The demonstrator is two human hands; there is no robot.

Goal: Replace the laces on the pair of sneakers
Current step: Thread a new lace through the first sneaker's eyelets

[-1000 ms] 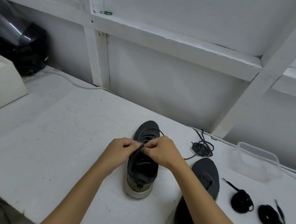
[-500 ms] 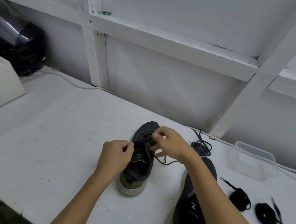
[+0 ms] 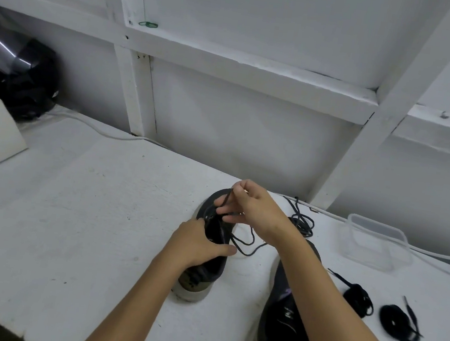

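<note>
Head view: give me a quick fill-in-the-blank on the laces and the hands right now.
1. The right hand pinches the ____ of the far shoe.
2. The left hand rests on that ____.
3. Right of the near shoe lie ____ coiled black laces.
4. The clear tub sits at the ____ side of the table.

Missing: lace; shoe; two; right
</note>
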